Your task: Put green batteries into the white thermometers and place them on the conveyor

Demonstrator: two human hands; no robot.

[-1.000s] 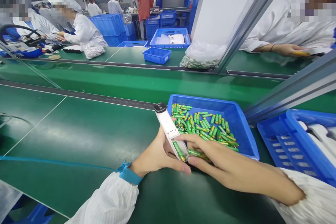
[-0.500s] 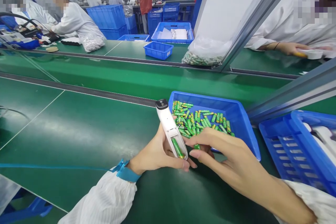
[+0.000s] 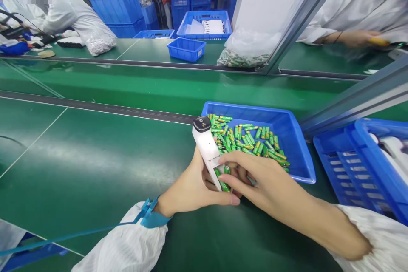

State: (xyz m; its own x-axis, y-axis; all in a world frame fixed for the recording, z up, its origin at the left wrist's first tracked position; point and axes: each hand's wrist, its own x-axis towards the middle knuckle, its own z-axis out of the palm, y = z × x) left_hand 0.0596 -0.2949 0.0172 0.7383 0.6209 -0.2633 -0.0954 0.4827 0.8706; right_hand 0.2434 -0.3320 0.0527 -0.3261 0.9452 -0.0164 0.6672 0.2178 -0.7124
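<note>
- The lower end of the white device (image 3: 206, 146) is hidden between the left hand (image 3: 191, 189) and the right hand (image 3: 270, 187). Of the green batteries (image 3: 224, 178) in it only small parts show. Whether the right fingers pinch one, I cannot tell.
- The right hand covers the near left corner of the blue tray (image 3: 296, 153).
- The blue crate (image 3: 338, 170) on the right is cut by the picture's edge, and the white things inside are seen only partly.
- The far right co-worker's hand (image 3: 357, 38) is blurred.
- The content of the far plastic bag (image 3: 245, 46) is too small to tell.

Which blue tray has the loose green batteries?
The solid-walled blue tray just beyond the right hand. The slotted basket to its right holds white parts; the small bin sits across the belt.
</note>
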